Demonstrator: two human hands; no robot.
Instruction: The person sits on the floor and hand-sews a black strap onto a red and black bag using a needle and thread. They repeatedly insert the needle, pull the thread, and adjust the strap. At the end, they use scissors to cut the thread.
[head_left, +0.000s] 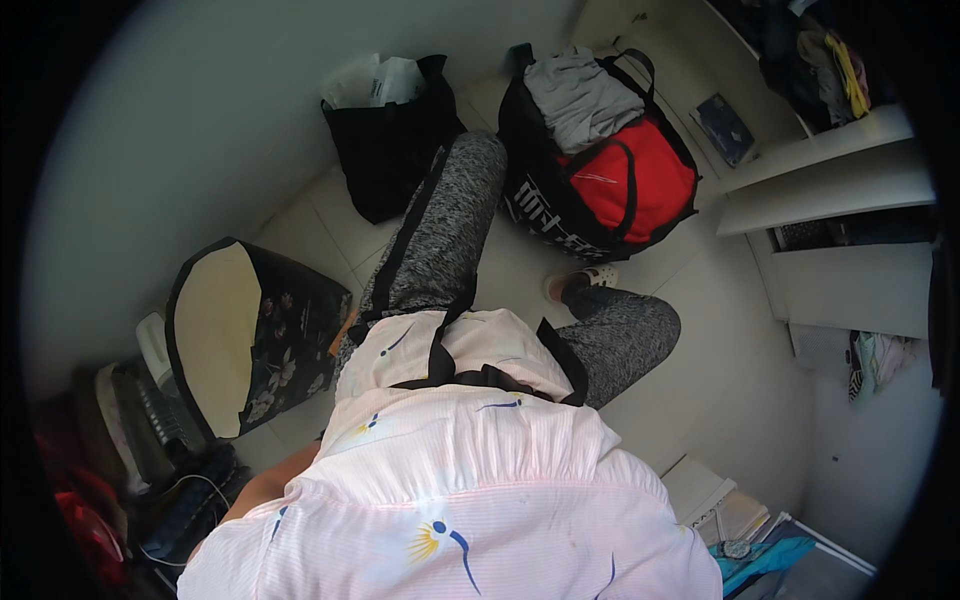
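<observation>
Neither of my hands is in view; only part of my left arm shows at the lower left, beside my pale pink patterned top (465, 450). Before me on the tiled floor stands a large black bag (551, 214), its top holding a folded grey cloth (581, 97) and a red fabric item (645, 180) with a black strap over it. To its left a black tote bag (386, 150) holds whitish plastic packages (396, 81). My legs, in grey mottled trousers, are bent apart, and a cream perforated clog (602, 277) shows on one foot.
A dark floral-patterned box or bag (289, 337) with a cream face leans at left, near piled belongings. At right are white shelves (825, 150) with clothes (844, 75) and a dark blue flat item (722, 129). Papers or books (697, 491) and a blue plastic bag (765, 559) lie lower right.
</observation>
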